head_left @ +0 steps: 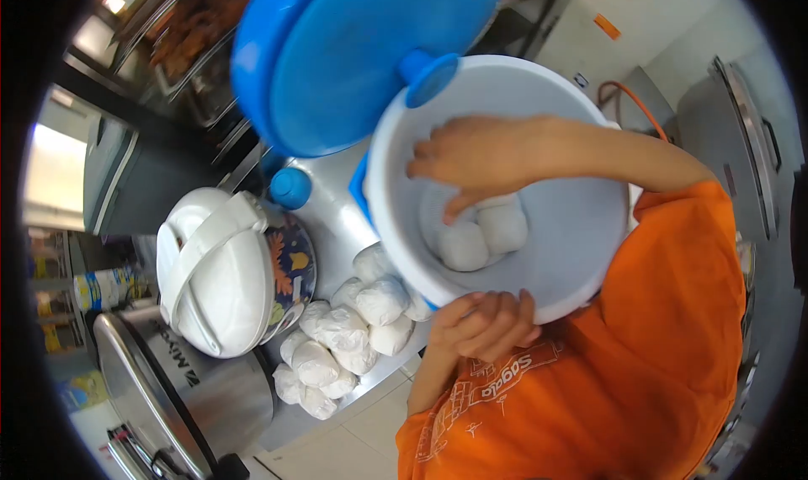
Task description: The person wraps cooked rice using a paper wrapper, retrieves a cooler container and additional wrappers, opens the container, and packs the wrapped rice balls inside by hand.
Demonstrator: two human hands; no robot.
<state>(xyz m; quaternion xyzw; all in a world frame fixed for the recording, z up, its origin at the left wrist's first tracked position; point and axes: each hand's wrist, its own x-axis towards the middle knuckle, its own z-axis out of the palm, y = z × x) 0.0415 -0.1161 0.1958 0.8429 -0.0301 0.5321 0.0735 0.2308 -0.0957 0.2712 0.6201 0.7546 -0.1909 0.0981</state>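
Lying inside white tub [566,236]: white bundles [503,228]

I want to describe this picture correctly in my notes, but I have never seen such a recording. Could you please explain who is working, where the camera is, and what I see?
There is no machine here: one person in an orange shirt works with bare hands. The single picture comes from a camera on that person's head, looking down; the scene appears tilted and curved.

The right hand reaches into a white tub, fingers spread above round white bundles; nothing is clearly held. The left hand is curled at the near rim, though its grip is unclear.

Beside the tub, more wrapped bundles lie on a metal surface, near a patterned container.
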